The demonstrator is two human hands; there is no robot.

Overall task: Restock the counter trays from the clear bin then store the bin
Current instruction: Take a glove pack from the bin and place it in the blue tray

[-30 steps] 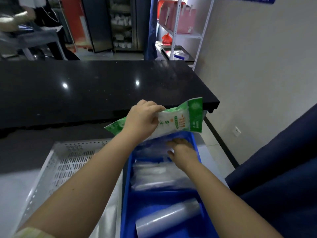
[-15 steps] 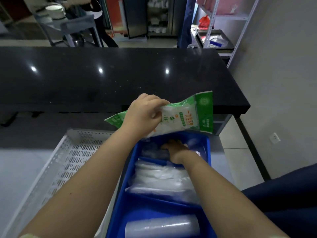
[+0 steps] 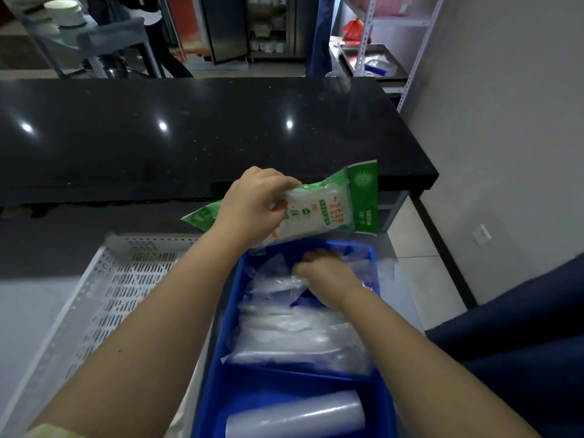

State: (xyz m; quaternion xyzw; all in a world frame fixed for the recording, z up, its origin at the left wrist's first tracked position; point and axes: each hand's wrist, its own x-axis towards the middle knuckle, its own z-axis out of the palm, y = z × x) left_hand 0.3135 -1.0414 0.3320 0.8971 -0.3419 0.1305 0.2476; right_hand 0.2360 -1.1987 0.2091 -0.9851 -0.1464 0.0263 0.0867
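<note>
My left hand [image 3: 252, 202] grips a green and white sealed packet [image 3: 319, 210] and holds it in the air over the far end of a blue divided tray [image 3: 218, 368]. My right hand [image 3: 327, 275] reaches down into the tray's far compartment, fingers curled on clear plastic bags [image 3: 284, 330] that fill the middle of the tray. A roll of clear plastic [image 3: 297, 417] lies in the tray's near compartment. No clear bin is in view.
A white perforated tray [image 3: 104, 298] sits left of the blue tray. A black glossy counter [image 3: 189, 131] runs across behind both. A metal shelf rack [image 3: 407, 55] stands at the back right, a dark blue cloth [image 3: 521, 336] at the right. Someone stands far left in the background.
The view has tilted down and shifted. My right hand has dug further into the far compartment among the clear bags. My left hand keeps the packet held above the tray.
</note>
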